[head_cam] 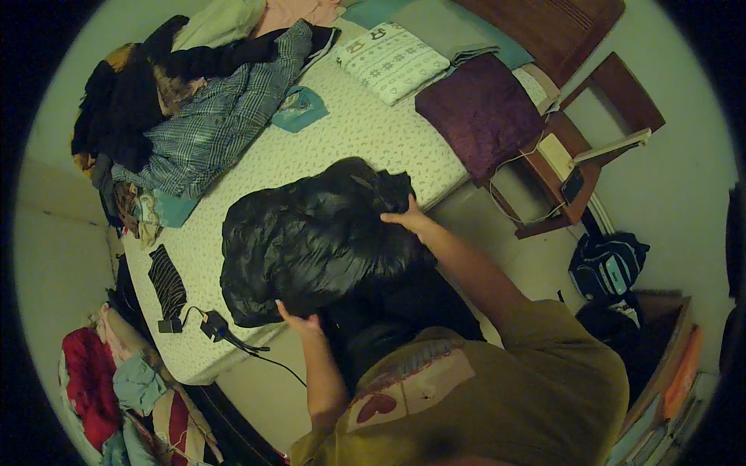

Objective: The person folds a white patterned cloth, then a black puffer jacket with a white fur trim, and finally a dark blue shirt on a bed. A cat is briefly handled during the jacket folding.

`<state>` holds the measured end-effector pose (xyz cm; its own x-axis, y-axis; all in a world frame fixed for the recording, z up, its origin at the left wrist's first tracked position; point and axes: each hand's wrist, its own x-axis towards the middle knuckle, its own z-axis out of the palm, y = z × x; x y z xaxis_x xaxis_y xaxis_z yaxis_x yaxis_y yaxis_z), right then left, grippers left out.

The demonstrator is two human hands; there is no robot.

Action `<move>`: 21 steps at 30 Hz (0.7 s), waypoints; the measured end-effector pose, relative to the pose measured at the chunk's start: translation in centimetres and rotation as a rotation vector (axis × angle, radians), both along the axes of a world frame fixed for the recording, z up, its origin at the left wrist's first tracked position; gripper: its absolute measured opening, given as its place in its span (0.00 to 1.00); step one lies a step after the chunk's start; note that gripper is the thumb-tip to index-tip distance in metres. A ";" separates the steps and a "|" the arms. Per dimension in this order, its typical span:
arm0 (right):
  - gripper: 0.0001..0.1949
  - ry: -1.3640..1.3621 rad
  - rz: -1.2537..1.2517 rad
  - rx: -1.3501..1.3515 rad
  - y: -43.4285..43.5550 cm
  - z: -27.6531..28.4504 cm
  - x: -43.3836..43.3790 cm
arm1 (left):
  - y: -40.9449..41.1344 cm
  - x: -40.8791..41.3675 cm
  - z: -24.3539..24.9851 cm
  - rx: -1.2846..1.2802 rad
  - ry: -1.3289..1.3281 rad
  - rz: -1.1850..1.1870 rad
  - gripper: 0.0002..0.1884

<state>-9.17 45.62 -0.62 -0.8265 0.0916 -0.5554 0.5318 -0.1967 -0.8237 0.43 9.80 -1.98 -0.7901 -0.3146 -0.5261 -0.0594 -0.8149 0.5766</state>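
A glossy black padded bundle, seemingly a puffer jacket point(303, 244), lies at the near edge of the bed in front of me. My left hand point(300, 320) is at its lower left corner, thumb up, the other fingers hidden under or behind the fabric. At the bundle's right side is my right hand point(405, 218), thumb and a finger spread against the cloth, the rest out of sight. Whether either hand grips the fabric cannot be told.
The bed point(233, 169) bears a heap with a checked garment point(210, 128), a patterned folded cloth point(390, 63), a dark purple cloth point(481, 113), a striped dark item point(168, 282) and a black adapter with cables point(214, 326). Right stand a wooden nightstand point(574, 140) and a backpack point(606, 265).
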 end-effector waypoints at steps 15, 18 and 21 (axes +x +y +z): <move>0.44 0.335 -0.464 -0.167 9.4 11.3 11.2 | 11.9 -11.9 15.6 0.105 0.340 -0.464 0.24; 0.43 0.552 -0.603 -0.110 14.5 14.2 9.3 | 19.7 -19.0 21.7 0.092 0.487 -0.583 0.24; 0.43 0.792 -0.747 -0.009 20.5 16.2 5.6 | 27.9 -25.4 27.9 0.211 0.618 -0.810 0.22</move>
<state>-3.60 66.15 15.56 -0.6877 0.7180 0.1075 -0.4061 -0.2577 -0.8767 -24.92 37.70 25.87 -0.8744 0.4816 0.0592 -0.3766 -0.7506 0.5430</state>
